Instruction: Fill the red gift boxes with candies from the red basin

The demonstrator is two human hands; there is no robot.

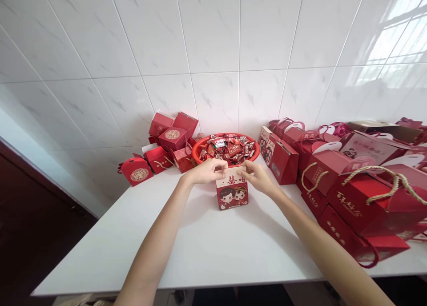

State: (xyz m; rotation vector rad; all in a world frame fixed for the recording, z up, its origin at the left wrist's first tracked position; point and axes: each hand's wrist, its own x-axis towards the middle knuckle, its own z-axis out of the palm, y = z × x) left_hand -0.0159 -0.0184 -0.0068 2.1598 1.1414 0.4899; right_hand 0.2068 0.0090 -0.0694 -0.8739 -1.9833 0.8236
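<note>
A small red and white candy box (232, 195) with two cartoon figures stands upright on the white table. My left hand (209, 170) has its fingers pinched at the box's upper left edge. At the upper right edge, the fingers of my right hand (255, 176) are also closed on the box. Just behind it sits a red basin (256, 154) filled with wrapped candies (230, 149). My fingers partly cover the top of the box, so how far its lid is folded cannot be made out.
Several red gift boxes (173, 139) are heaped at the back left against the tiled wall (213, 97). Many more red boxes with rope handles (353, 203) are stacked along the right. The white table's (133, 248) front edge runs below my forearms.
</note>
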